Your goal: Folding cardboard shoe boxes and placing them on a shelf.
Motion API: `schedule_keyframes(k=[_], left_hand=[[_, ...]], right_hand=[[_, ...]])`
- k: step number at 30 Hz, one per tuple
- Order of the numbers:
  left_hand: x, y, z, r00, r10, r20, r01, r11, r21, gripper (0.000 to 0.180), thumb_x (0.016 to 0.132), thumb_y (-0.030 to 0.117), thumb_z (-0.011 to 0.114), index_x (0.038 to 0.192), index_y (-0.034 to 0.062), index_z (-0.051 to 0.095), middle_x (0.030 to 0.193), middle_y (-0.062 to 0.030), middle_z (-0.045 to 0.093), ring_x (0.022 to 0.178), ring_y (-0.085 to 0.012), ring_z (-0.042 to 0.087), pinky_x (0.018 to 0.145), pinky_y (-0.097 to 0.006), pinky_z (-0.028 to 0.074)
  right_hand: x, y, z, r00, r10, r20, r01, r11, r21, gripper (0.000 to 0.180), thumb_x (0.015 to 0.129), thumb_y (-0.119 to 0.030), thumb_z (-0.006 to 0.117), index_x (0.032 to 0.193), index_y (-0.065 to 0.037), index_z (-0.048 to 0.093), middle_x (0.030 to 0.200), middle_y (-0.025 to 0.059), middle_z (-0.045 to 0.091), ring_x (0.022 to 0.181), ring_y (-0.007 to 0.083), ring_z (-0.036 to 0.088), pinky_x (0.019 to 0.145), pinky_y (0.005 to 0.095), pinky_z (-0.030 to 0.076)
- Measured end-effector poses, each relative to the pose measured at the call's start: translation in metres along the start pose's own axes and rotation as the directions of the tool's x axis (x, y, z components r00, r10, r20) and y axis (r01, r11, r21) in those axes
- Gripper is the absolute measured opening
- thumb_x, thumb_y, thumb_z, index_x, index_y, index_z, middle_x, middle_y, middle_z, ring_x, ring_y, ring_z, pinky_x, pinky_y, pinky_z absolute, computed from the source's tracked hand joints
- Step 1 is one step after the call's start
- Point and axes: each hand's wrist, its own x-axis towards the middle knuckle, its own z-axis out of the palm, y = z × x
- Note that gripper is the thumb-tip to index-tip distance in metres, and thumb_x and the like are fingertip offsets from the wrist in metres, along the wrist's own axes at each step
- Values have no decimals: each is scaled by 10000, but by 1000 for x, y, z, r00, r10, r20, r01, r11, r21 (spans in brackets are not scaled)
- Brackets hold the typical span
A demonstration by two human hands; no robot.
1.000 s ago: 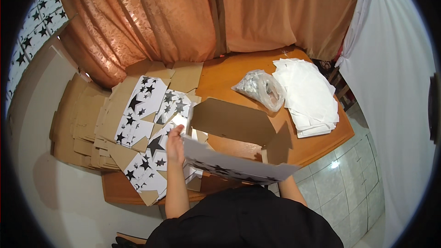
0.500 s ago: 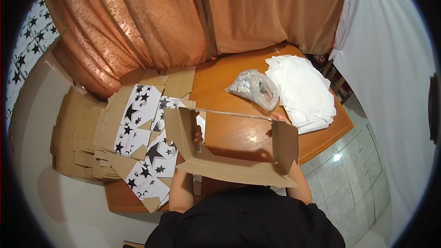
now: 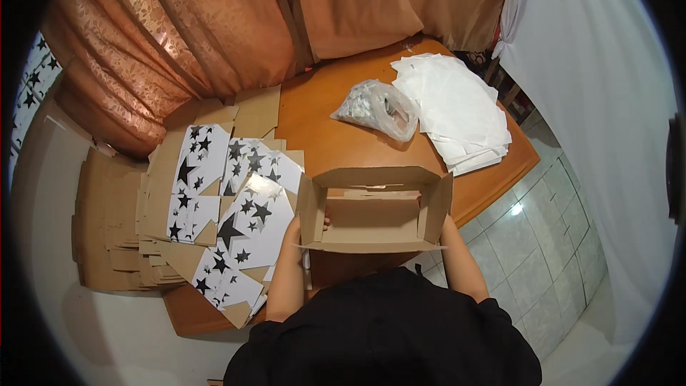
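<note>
The open, rectangular brown cardboard box (image 3: 373,221) is held at the near edge of the orange-brown wooden table (image 3: 311,96); the left hand (image 3: 293,230) curls its fingers around the box's left side, while the right hand (image 3: 448,223) is mostly hidden, its grip indeterminable. Uneven squeezing could skew the box; a slack hold could tip it.

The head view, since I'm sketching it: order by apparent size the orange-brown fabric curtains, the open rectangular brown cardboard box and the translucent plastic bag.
1. Orange-brown fabric curtains
2. Brown cardboard box, perhaps enlarged by nearness
3. Translucent plastic bag
</note>
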Motion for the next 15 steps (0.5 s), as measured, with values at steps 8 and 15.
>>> schedule_keyframes(k=[8, 15], left_hand=[[46, -51, -34, 834, 403, -376, -422, 906, 34, 333, 924, 297, 460, 1032, 13, 595, 884, -65, 603, 741, -154, 587, 621, -264, 487], [-28, 22, 22, 717, 624, -311, -630, 771, 95, 471, 917, 368, 454, 1220, 9, 475, 1094, -82, 535, 1018, -175, 506, 878, -301, 391]], right_hand=[[14, 34, -16, 983, -108, -150, 22, 874, -485, 220, 873, -206, 554, 818, 3, 594, 709, 43, 593, 629, 147, 556, 569, 290, 440], [-37, -82, 40, 979, 68, -194, -118, 958, -263, 322, 905, -301, 496, 1033, -21, 591, 1001, 91, 609, 912, 167, 552, 774, 304, 435]])
